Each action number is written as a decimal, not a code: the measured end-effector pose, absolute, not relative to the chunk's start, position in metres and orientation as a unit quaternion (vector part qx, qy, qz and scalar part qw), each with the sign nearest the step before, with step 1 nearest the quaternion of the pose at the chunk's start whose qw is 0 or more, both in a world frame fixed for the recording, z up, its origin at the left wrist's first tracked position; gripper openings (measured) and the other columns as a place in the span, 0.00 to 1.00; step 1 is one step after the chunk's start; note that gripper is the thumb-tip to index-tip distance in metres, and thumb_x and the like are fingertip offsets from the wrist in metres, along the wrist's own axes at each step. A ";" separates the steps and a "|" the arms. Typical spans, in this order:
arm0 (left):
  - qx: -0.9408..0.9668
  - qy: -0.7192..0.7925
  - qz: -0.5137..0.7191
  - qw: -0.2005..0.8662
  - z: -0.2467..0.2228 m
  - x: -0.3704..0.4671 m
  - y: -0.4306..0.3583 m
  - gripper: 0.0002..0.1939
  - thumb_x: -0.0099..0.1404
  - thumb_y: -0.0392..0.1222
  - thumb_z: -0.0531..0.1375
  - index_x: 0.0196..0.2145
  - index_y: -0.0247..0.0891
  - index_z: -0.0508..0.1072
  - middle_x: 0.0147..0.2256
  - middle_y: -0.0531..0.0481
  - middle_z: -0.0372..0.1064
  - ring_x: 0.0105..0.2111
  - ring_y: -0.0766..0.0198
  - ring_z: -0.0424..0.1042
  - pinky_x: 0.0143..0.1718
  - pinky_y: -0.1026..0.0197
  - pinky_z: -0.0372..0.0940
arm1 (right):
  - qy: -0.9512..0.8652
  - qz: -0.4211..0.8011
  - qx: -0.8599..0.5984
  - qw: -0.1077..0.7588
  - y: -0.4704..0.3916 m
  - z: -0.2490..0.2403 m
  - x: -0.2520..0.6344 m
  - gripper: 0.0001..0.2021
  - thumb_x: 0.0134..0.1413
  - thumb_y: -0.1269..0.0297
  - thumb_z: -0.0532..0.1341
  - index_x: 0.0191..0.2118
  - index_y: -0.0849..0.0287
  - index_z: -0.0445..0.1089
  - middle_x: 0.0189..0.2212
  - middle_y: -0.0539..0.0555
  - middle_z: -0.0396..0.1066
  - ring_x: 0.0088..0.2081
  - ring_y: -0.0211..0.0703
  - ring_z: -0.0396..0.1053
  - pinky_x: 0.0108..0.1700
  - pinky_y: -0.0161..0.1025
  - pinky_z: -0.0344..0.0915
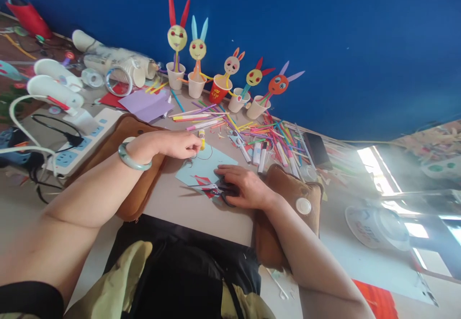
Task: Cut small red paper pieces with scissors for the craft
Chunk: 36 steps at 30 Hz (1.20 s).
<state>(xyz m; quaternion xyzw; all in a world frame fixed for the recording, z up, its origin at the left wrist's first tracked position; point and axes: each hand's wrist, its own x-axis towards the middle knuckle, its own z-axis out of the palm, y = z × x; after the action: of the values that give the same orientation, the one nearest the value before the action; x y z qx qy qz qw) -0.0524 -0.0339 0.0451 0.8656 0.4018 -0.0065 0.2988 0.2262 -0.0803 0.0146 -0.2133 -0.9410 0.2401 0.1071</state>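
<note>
Blue wall (230,17) behind table (201,220). I see scissors (215,190) over paper (212,164), long axis crosswise, blades left; right hand (248,184) nearer, at handles, grip unclear. Left hand (177,145) curled by paper's far-left edge, contents unclear.

On the light blue paper (219,158), we see the right hand (247,184) covering part of the handles of the scissors (214,189); how the fingers sit in the loops is hidden. At the paper's upper left, the curled left hand (176,144) hides its own fingertips. Beyond the paper, the lettering on the red cup (219,93) is too small for us to read. Far right of the paper, a plastic bowl (374,225) looks hazy, and the orange sheet (374,300) runs off the bottom edge.
</note>
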 end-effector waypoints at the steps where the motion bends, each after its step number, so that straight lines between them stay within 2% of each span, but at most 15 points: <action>1: 0.865 0.399 -0.008 0.305 0.045 -0.052 -0.034 0.03 0.57 0.34 0.53 0.28 0.38 0.65 0.25 0.53 0.64 0.25 0.68 0.60 0.27 0.64 0.52 | -0.941 0.240 -0.215 0.106 -0.081 0.015 0.226 0.06 0.46 0.65 0.66 0.31 0.58 0.69 0.54 0.64 0.72 0.60 0.57 0.67 0.59 0.52 0.67; 8: 0.854 0.395 -0.052 0.335 0.042 -0.054 -0.032 0.02 0.54 0.33 0.55 0.27 0.37 0.67 0.23 0.54 0.64 0.22 0.68 0.58 0.24 0.64 0.50 | -0.937 0.248 -0.221 0.112 -0.081 0.017 0.227 0.04 0.47 0.67 0.65 0.30 0.57 0.69 0.53 0.62 0.73 0.59 0.56 0.67 0.58 0.51 0.68; 13: 0.856 0.348 0.015 0.381 0.038 -0.054 -0.031 0.03 0.55 0.35 0.55 0.28 0.37 0.69 0.26 0.53 0.67 0.25 0.67 0.62 0.27 0.65 0.54 | -0.936 0.248 -0.224 0.110 -0.081 0.017 0.226 0.04 0.46 0.66 0.65 0.29 0.57 0.68 0.53 0.63 0.74 0.59 0.57 0.68 0.58 0.52 0.68; 16: 0.850 0.330 -0.009 0.411 0.035 -0.052 -0.033 0.02 0.54 0.35 0.56 0.27 0.38 0.69 0.26 0.53 0.69 0.26 0.67 0.64 0.28 0.65 0.55 | -0.936 0.246 -0.226 0.109 -0.081 0.017 0.226 0.05 0.46 0.66 0.65 0.30 0.57 0.68 0.53 0.63 0.74 0.59 0.58 0.68 0.57 0.53 0.68; 24: 0.803 0.429 -0.124 0.395 0.044 -0.052 -0.038 0.03 0.53 0.36 0.54 0.24 0.39 0.68 0.16 0.52 0.64 0.16 0.64 0.61 0.23 0.61 0.52 | -0.934 0.253 -0.225 0.112 -0.081 0.015 0.228 0.05 0.46 0.67 0.65 0.31 0.57 0.68 0.53 0.63 0.73 0.60 0.58 0.67 0.58 0.54 0.67; 31: 0.825 0.373 -0.053 0.421 0.038 -0.050 -0.034 0.01 0.53 0.37 0.54 0.25 0.39 0.65 0.19 0.53 0.65 0.20 0.66 0.62 0.23 0.63 0.51 | -0.936 0.246 -0.224 0.115 -0.082 0.016 0.226 0.06 0.46 0.68 0.65 0.31 0.57 0.67 0.53 0.62 0.74 0.59 0.58 0.67 0.57 0.54 0.68; 36: 0.814 0.412 -0.107 0.395 0.036 -0.050 -0.034 0.03 0.52 0.38 0.54 0.23 0.39 0.66 0.16 0.51 0.65 0.17 0.64 0.61 0.21 0.62 0.50 | -0.935 0.248 -0.222 0.120 -0.082 0.016 0.226 0.06 0.46 0.67 0.65 0.30 0.56 0.67 0.53 0.62 0.74 0.59 0.58 0.67 0.57 0.54 0.68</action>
<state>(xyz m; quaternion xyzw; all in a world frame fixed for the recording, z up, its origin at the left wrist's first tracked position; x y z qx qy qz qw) -0.0502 -0.0344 0.0362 0.8141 0.4118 -0.1074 0.3951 0.2261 -0.0816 0.0158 -0.2224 -0.9350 0.2485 0.1204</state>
